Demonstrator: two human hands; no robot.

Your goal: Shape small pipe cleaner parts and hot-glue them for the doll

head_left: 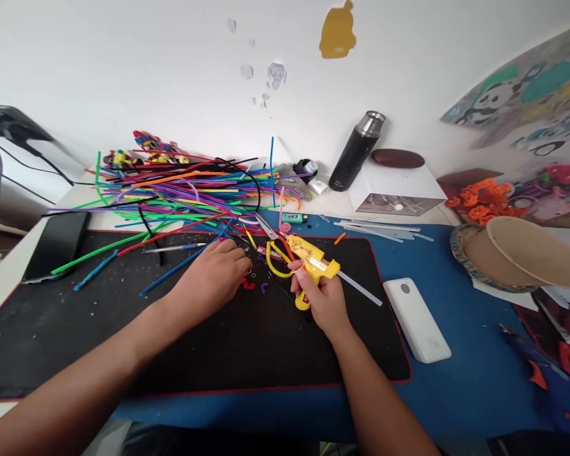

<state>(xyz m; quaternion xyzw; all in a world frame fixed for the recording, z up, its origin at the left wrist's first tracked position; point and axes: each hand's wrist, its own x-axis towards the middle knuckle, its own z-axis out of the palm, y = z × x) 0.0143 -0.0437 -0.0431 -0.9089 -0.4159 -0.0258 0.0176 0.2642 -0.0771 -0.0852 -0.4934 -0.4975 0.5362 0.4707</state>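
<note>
My right hand (323, 297) is wrapped round the handle of a yellow hot glue gun (308, 250), with a clear glue stick (361, 288) poking out of its back end. Beside the gun lie yellow-handled scissors (270, 256), blades toward the wall. My left hand (221, 272) is closed over the black mat, fingers curled downward; whatever they pinch is hidden. A bit of pink shows just behind its knuckles. Between the hands are small red scraps (248, 285) and a purple curl (265, 288). A blue pipe cleaner (171, 273) runs close by the left hand.
A big heap of coloured pipe cleaners (185, 190) lies along the wall. A phone (57, 247) is at left. Rightward are a power bank (418, 320), loose glue sticks (384, 229), a black thermos (356, 152), a lighter (293, 218) and a round basket (470, 259).
</note>
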